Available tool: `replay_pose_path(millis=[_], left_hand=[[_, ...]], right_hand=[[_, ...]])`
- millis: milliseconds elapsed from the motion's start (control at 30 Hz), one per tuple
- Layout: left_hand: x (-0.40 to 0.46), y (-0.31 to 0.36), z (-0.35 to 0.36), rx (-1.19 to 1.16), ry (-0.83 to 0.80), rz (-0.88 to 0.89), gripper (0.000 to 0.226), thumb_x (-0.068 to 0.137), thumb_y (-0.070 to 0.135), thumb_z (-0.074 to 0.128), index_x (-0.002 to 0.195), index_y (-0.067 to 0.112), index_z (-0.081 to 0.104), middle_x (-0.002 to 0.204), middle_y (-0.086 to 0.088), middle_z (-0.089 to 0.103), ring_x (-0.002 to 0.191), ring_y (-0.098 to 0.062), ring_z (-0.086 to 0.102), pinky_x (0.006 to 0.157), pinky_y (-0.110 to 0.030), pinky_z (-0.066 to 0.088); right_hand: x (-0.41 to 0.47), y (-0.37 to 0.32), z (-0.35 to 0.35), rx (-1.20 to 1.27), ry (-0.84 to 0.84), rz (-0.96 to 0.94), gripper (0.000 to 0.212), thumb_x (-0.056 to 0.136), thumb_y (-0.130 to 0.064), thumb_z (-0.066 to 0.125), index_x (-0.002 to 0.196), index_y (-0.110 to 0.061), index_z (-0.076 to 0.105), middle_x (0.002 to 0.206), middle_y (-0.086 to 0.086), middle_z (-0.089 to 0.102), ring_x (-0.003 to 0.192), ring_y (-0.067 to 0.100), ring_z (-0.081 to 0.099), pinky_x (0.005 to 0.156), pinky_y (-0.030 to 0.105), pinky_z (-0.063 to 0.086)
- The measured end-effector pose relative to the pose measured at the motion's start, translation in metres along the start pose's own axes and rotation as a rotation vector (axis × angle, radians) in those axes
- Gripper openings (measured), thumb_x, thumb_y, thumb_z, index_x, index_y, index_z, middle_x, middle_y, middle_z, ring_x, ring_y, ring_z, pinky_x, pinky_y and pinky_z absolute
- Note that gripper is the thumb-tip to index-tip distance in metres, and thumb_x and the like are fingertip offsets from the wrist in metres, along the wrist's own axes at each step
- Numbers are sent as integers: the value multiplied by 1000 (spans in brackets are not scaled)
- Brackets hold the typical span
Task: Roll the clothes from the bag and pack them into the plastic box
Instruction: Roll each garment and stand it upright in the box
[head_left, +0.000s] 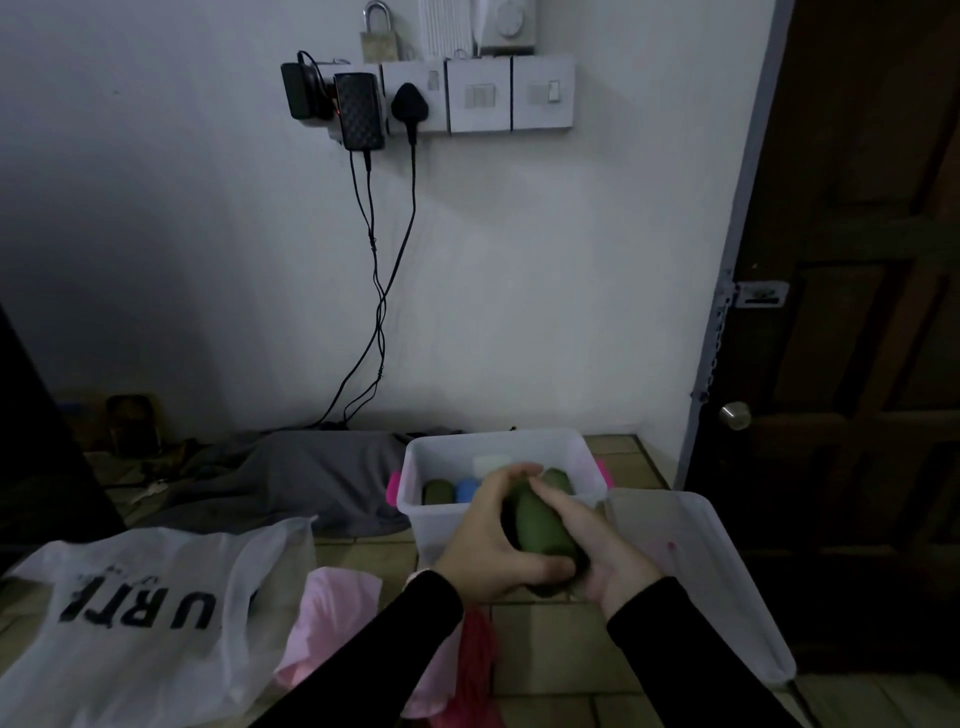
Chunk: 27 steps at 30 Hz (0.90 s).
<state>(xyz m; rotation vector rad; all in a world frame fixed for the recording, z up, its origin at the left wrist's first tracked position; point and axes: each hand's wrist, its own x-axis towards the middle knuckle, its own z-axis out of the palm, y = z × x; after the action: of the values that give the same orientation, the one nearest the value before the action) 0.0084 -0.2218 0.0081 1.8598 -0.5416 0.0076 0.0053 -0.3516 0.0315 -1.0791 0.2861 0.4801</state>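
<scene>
Both hands hold a rolled green garment (540, 530) just above the near edge of the clear plastic box (576, 452). My left hand (488, 540) wraps it from the left and my right hand (597, 545) cups it from the right and below. Inside the box lie a dark green roll (439, 491), a blue roll (466, 489) and something white (491, 462). A white plastic bag with black letters (135, 613) lies flat at the lower left. Pink cloth (332, 618) and red cloth (475, 670) lie on the floor below my arms.
The box's clear lid (711, 571) leans at the right of the box. A grey cloth (291, 478) lies on the tiled floor behind the bag. Black cables (379, 291) hang down the white wall from sockets. A dark wooden door (852, 312) stands at the right.
</scene>
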Motion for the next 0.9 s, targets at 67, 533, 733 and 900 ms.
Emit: replay_pose_path(millis=[67,533,733,900], left_hand=[[3,3,2,-71,13,-35,94,48,34,84,132,28,41,132,-2,50,116,-14,57,97,-35,52],[17,28,-23,282,-114,5,102,46,48,82,138,34,39,137,10,43,125,-10,46,106,-32,41],[19,16,-6,-318,52,-3,97,49,24,84,137,23,43,134,-8,53,118,-18,58,92,-29,51],[15,13,-18,-171,-61,-10,108,56,50,83,146,28,28,145,5,41,131,-10,45,99,-23,46]], right_hand=[[2,-4,0,32,-24,-22,37,91,-38,57,83,-6,74,76,16,72,67,26,71,56,32,57],[-1,-14,1,57,-105,-49,42,91,-43,56,105,-7,71,92,16,73,79,27,71,62,34,59],[3,-30,17,246,-145,-26,35,91,-40,55,95,-7,65,70,11,63,59,19,64,55,26,56],[4,-24,12,97,-98,-81,41,90,-45,55,97,-7,69,78,11,70,67,22,69,56,29,54]])
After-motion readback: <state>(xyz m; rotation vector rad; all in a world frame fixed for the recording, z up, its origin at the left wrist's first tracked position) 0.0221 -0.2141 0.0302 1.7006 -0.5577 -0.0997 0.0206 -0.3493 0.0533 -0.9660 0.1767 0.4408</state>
